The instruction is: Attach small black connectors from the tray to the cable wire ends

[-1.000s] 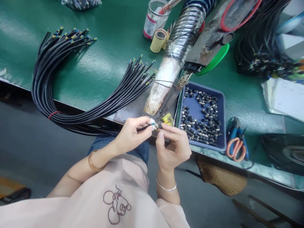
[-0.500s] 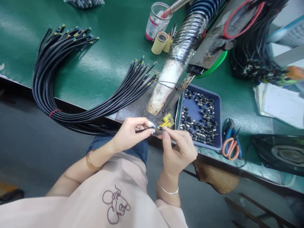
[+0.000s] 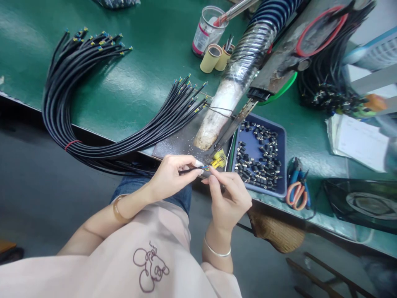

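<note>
My left hand (image 3: 173,174) pinches a black cable (image 3: 187,170) close to its stripped end, between thumb and fingers. A pale wrap covers one of its fingertips. Blue and other coloured wires (image 3: 205,167) fan out of the cable's end. My right hand (image 3: 229,194) meets them from the other side, its thumb and index finger closed at the wire ends; any small part between these fingertips is too small to make out. Just beyond both hands sits a yellow block (image 3: 219,159). To the left lies a long bundle of black cables (image 3: 102,151), tied with a red band.
A blue tray (image 3: 283,165) of small black connectors (image 3: 266,165) stands on the right, beside orange-handled pliers (image 3: 297,193). A wrapped duct (image 3: 214,120) and a metal arm (image 3: 238,116) reach down over the work spot. Behind are a plastic jar (image 3: 201,39) and papers (image 3: 361,138).
My right hand has shifted slightly left, its fingertips nearer the wires. My left hand keeps its hold on the cable. The whole view has moved a little.
</note>
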`<action>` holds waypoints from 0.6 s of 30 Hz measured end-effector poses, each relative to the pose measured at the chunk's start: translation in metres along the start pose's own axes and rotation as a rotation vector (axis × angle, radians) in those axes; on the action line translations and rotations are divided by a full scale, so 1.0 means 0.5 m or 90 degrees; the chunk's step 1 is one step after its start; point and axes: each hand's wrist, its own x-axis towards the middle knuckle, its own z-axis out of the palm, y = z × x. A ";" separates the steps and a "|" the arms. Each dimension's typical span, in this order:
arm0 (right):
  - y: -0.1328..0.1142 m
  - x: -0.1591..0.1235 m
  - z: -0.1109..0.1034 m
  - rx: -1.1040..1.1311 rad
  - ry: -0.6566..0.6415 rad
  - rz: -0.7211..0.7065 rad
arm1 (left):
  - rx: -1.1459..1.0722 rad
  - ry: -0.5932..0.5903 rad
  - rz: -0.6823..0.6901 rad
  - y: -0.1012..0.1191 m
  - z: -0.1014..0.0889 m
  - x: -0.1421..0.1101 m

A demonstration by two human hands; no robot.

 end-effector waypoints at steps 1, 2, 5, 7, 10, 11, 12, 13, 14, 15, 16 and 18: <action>0.002 -0.001 0.001 0.015 0.016 0.022 | 0.000 0.000 0.004 -0.002 0.001 -0.001; 0.003 -0.002 0.001 0.029 0.036 0.047 | -0.001 0.002 0.008 -0.003 0.001 -0.001; 0.004 -0.002 0.003 0.077 0.069 0.134 | 0.010 0.020 0.042 -0.004 0.001 -0.004; 0.001 -0.001 0.004 0.120 0.042 0.184 | 0.038 0.029 0.080 -0.004 0.001 -0.005; -0.003 0.005 0.006 0.182 0.009 0.243 | 0.084 0.037 0.148 -0.006 0.000 -0.007; -0.004 0.007 0.007 0.196 0.007 0.261 | 0.096 0.039 0.168 -0.007 0.000 -0.008; -0.005 0.009 0.007 0.207 0.007 0.276 | 0.108 0.041 0.187 -0.009 0.000 -0.008; -0.006 0.011 0.007 0.216 0.008 0.289 | 0.121 0.042 0.204 -0.010 0.000 -0.009; -0.006 0.014 0.007 0.222 0.008 0.300 | 0.136 0.044 0.221 -0.011 0.001 -0.009; -0.006 0.016 0.006 0.225 0.009 0.310 | 0.152 0.047 0.236 -0.012 0.002 -0.010; -0.006 0.018 0.006 0.228 0.009 0.318 | 0.167 0.050 0.253 -0.014 0.003 -0.011; -0.005 0.021 0.006 0.228 0.007 0.333 | 0.189 0.055 0.280 -0.015 0.004 -0.013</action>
